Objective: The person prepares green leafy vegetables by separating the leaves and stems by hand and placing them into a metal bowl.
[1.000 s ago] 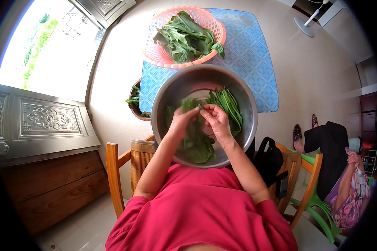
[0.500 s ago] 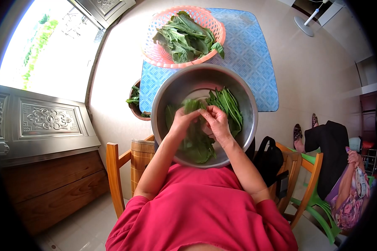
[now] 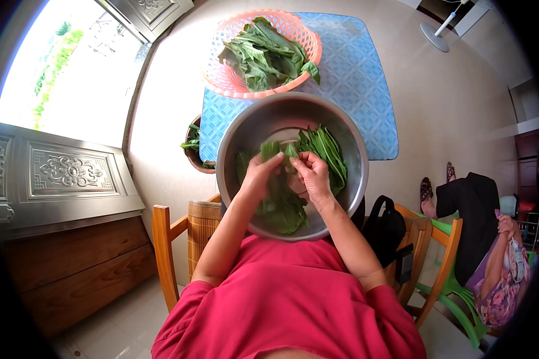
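Both hands are over a wide steel basin [image 3: 229,143] in my lap. My left hand [image 3: 263,172] is closed around a bunch of leafy greens [image 3: 269,148], whose leaves stick out past the fingers. Between the fingertips of my right hand [image 3: 312,176] is a small piece of green leaf [image 3: 291,152], slightly apart from the left thumb. A bundle of long green strips [image 3: 326,152] leans on the basin's right side. Below my hands, more loose leaves [image 3: 284,212] lie on the near side of the basin, partly in shadow.
A pink plastic basket [image 3: 217,75] heaped with large leaves [image 3: 266,54] stands on the blue-patterned table [image 3: 359,78]. Left of the table is a brown bucket [image 3: 193,157] with greens. Wooden chair parts flank me. At right, a person [image 3: 473,209] sits on a green chair.
My hands have drawn slightly apart. A leaf piece now shows between my right fingertips, separate from the bunch in my left hand.
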The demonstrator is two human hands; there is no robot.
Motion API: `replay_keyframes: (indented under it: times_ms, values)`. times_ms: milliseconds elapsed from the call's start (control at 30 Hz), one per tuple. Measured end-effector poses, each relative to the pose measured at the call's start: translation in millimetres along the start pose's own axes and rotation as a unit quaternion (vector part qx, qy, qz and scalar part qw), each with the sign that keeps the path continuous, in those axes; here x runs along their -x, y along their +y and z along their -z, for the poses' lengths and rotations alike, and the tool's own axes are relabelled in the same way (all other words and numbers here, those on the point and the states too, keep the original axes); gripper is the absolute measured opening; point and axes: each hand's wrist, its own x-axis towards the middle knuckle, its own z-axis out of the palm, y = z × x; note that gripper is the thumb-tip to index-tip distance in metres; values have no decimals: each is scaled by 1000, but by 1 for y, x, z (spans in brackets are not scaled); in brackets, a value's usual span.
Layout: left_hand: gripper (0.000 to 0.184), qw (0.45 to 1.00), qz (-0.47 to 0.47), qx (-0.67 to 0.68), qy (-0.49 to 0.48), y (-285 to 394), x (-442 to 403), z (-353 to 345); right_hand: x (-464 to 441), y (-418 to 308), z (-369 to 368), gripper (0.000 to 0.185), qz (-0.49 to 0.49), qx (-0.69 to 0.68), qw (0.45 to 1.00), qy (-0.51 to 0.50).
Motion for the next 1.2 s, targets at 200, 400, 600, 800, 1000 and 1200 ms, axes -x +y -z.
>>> replay_keyframes:
  times_ms: [200, 400, 600, 800, 1000, 1200]
  values:
    - [17, 998, 41, 52, 11, 11, 9, -14, -2, 6, 1, 13, 117, 64, 988, 77]
    - [18, 998, 39, 42, -22, 0, 3, -6, 13, -12, -11, 8, 264, 285, 915, 104]
    - [31, 999, 11, 20, -43, -5, 2, -6, 13, -12, -11, 10, 372, 395, 834, 101]
    - [39, 995, -9, -18, -94, -7, 1, -5, 11, -12, -12, 13, 415, 456, 779, 110]
    - [36, 991, -35, -54, -121, -6, 2, -6, 12, -11, -13, 13, 419, 472, 768, 109]
    - [33, 990, -39, -48, -125, -3, 4, -8, 15, -14, -15, 14, 400, 420, 810, 87]
